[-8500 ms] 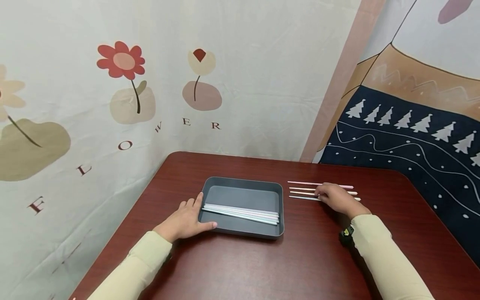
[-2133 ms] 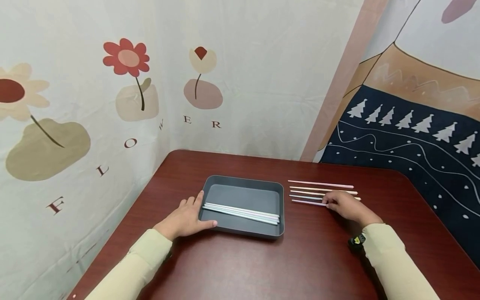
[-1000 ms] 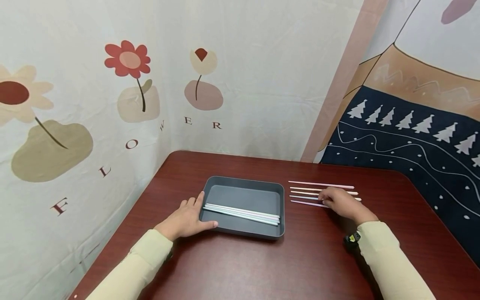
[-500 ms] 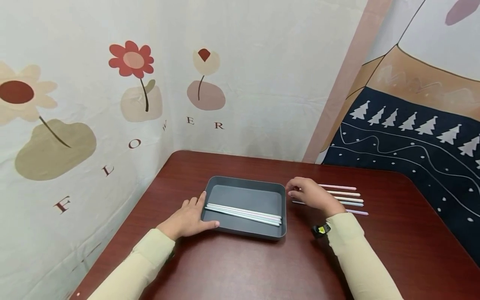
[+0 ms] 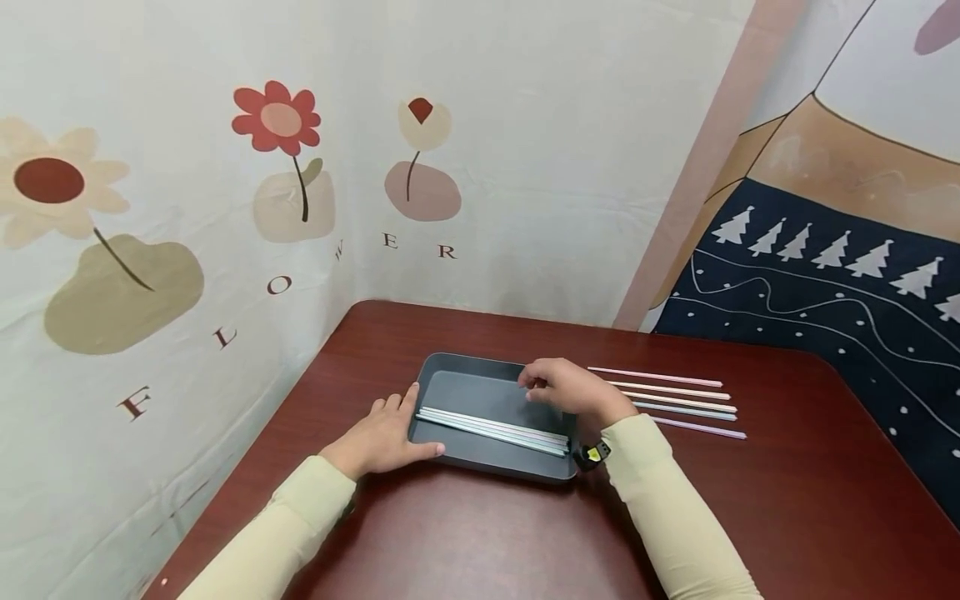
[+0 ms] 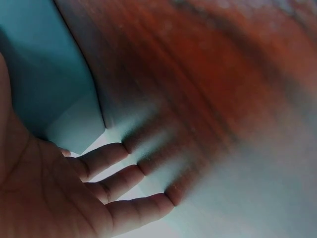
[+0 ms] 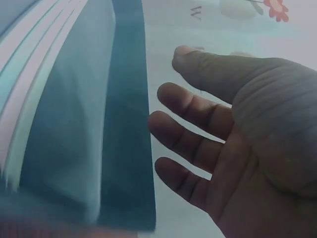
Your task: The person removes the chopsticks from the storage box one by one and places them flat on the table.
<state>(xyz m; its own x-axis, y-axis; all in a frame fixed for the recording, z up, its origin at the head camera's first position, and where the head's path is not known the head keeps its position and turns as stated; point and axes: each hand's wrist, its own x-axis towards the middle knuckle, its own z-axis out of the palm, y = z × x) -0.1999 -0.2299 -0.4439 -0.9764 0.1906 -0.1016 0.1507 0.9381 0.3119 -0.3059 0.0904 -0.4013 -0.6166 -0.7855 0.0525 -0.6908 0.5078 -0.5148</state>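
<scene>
A dark grey rectangular tray (image 5: pixel 465 387) sits mid-table with several pale chopsticks (image 5: pixel 491 429) lying side by side along its near half. My left hand (image 5: pixel 386 437) rests at the tray's left end, thumb along the near rim, fingers spread; the left wrist view shows its fingers straight beside the tray wall (image 6: pixel 59 64). Over the tray's back right part is my right hand (image 5: pixel 573 387), fingers loosely bent. Nothing lies between its fingers (image 7: pixel 183 134) in the right wrist view. Right of the tray, chopsticks lie in a row, from a pink chopstick (image 5: pixel 656 377) to a purple chopstick (image 5: pixel 705 428).
The reddish-brown table (image 5: pixel 480 542) has rounded far corners. A pale cloth with printed flowers (image 5: pixel 525 167) hangs behind and to the left, and a dark blue tree-patterned cloth (image 5: pixel 810 308) at the right. A black wrist strap (image 5: pixel 592 454) is on the right wrist.
A purple chopstick was added to the row's near side after the oldest frame. My right hand then let go and moved left from the row to over the tray. My left hand stayed put.
</scene>
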